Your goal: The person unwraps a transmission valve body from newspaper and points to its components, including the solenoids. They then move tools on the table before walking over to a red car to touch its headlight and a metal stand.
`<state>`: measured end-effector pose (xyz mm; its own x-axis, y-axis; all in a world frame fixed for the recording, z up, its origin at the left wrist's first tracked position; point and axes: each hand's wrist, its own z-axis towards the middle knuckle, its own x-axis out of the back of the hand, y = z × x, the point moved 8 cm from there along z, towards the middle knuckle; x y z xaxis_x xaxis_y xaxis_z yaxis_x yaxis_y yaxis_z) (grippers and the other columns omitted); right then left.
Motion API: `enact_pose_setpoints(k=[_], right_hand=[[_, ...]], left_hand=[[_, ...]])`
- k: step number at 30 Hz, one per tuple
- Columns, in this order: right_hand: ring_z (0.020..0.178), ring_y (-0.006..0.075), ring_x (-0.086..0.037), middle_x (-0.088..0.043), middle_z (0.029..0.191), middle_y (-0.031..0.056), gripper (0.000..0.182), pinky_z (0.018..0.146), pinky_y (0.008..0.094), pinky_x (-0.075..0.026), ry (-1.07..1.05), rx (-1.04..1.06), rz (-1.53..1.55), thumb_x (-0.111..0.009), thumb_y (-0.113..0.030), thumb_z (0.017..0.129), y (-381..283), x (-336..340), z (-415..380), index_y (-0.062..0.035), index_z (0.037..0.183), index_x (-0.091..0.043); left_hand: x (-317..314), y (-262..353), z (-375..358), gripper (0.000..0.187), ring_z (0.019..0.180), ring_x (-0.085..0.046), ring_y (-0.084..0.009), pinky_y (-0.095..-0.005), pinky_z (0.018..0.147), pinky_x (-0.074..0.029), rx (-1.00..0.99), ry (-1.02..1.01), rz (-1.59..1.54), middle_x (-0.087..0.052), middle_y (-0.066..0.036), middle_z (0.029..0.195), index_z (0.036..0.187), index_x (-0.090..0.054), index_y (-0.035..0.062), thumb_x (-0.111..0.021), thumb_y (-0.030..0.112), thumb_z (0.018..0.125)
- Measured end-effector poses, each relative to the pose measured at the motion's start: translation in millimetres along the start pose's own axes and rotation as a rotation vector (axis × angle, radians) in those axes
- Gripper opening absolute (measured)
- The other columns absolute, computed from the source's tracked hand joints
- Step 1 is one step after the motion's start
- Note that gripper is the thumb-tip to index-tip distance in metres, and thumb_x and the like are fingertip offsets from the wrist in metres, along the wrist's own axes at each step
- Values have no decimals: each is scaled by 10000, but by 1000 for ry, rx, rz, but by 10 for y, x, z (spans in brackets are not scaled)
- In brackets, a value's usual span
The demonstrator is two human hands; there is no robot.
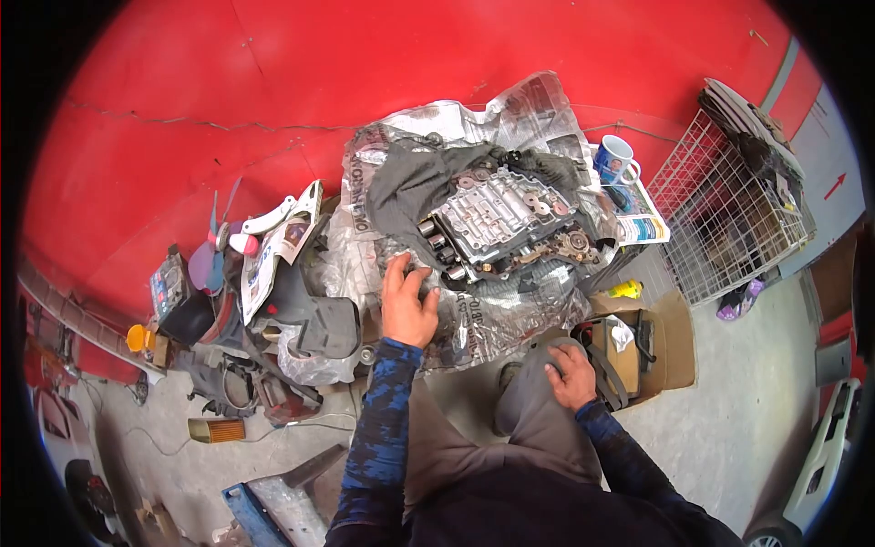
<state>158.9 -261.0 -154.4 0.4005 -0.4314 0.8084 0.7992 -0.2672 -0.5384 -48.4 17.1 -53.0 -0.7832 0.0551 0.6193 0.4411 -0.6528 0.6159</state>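
A silver transmission valve body [501, 219] with cast channels and dark solenoids at its left end lies on a grey cloth [410, 182]. Printed newspaper sheets [465, 342] and plastic wrap spread out beneath both. My left hand [410, 303] is over the newspaper, just left of the valve body's near corner, its fingers apart and holding nothing. On my right knee rests my right hand [572, 376], fingers loosely stretched over the trouser leg, with no object in it.
A mug [614, 159] stands behind right, beside a wire basket [711, 219]. Below it, a cardboard box [673, 346] holds black parts. Black plastic parts [319, 324] and a fan [210, 260] crowd the left. A red wall [292, 73] closes off the back.
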Motion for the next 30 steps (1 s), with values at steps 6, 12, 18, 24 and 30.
enact_pose_setpoints(k=[6, 12, 18, 24, 30], right_hand=[[1087, 367, -604, -621, 1177, 146, 365, 933, 439, -494, -8, 5, -2, -677, -215, 875, -9, -2, 14, -78, 1213, -670], [1075, 368, -610, -622, 1173, 147, 358, 923, 440, -499, -18, -1, -5, -678, -215, 874, -35, 3, 34, -78, 1205, -675], [1080, 368, -613, -625, 1184, 149, 352, 927, 439, -501, -22, -3, 4, -681, -218, 872, -45, -12, 43, -78, 1195, -685], [1089, 367, -611, -627, 1184, 149, 357, 933, 437, -501, -31, -11, -3, -684, -226, 872, -26, -30, 60, -79, 1197, -686], [1094, 366, -611, -628, 1187, 149, 361, 936, 437, -501, -35, -21, -1, -681, -236, 880, -16, -31, 70, -81, 1207, -682]], left_hand=[[-113, 131, 1, 355, 1393, -423, -421, -470, 1141, -373, -27, -33, -59, -507, -202, 1443, 1138, -687, 47, -759, 64, 790], [-217, 54, -17, 379, 1395, -415, -431, -486, 1150, -359, -29, -72, -35, -500, -208, 1452, 1161, -687, 43, -761, 75, 790], [-111, 56, 52, 406, 1368, -442, -424, -463, 1137, -371, -26, -50, -87, -509, -208, 1428, 1186, -672, 31, -748, 40, 787], [-45, -4, 320, 462, 1332, -467, -425, -461, 1115, -392, -44, 16, -29, -511, -208, 1422, 1248, -634, 18, -736, 29, 797], [-257, -264, 543, 501, 1296, -502, -415, -453, 1095, -411, 52, -3, -27, -533, -215, 1398, 1307, -591, 13, -706, 18, 819]])
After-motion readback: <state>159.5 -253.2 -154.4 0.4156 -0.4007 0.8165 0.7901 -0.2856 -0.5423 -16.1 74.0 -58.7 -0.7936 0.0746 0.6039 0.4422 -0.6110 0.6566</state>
